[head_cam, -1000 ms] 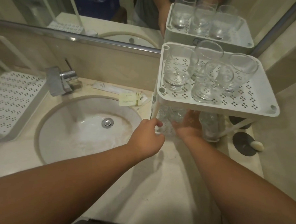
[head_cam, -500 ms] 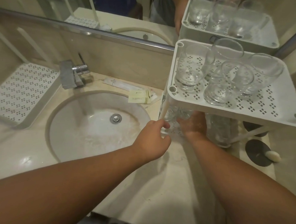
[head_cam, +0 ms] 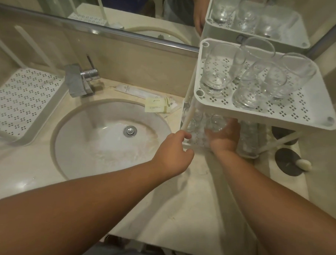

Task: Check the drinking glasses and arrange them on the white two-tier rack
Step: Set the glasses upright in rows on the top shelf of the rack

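Glass [head_cam: 217,123] in right hand's [head_cam: 225,138] grip — left hand [head_cam: 174,152] pinches rack [head_cam: 186,126] leg.

Cream stone vanity counter with an inset basin

The counter [head_cam: 179,204] fills the lower and middle frame, its oval sink [head_cam: 105,144] set in at centre left with a chrome tap [head_cam: 79,80] behind it. A white perforated tray [head_cam: 25,103] lies at the left edge, small paper sachets [head_cam: 158,105] at the back, the white two-tier rack [head_cam: 268,111] at the right, and two dark round coasters [head_cam: 288,162] beside a pale soap [head_cam: 305,165].
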Motion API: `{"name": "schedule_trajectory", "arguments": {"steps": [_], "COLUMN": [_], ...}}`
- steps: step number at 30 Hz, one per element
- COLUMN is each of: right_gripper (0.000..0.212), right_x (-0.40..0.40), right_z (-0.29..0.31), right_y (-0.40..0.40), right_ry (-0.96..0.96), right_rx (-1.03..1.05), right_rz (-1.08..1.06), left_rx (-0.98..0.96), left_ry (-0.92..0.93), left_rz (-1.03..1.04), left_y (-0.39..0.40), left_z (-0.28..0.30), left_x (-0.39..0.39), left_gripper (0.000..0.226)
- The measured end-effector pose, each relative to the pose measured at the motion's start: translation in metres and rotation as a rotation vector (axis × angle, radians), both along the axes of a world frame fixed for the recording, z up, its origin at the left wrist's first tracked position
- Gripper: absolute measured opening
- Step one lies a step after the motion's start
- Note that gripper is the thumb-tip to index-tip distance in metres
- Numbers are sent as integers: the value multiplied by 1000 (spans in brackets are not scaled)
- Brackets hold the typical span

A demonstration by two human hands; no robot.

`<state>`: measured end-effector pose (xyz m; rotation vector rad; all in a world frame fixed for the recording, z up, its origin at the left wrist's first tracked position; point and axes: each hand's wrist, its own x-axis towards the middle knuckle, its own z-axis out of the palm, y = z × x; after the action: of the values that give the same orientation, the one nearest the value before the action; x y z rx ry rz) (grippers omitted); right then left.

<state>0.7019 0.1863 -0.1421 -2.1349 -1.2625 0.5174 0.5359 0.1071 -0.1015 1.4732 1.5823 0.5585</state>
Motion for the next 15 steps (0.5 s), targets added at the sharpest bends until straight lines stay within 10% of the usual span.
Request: {"name": "schedule_trajectory", "arguments": {"steps": [15], "right_gripper": [83], "right_x": [-23], "right_z": [39], "right_y": [-82], "right_ry": [104], "right_rx": [214], "right_rz": [-60], "left_rx": [64], "left_ry": [-107], "left_rz": [-130], "left_y": [-2], "left_z": [13], "left_x": [6], "left_gripper": [59]}}
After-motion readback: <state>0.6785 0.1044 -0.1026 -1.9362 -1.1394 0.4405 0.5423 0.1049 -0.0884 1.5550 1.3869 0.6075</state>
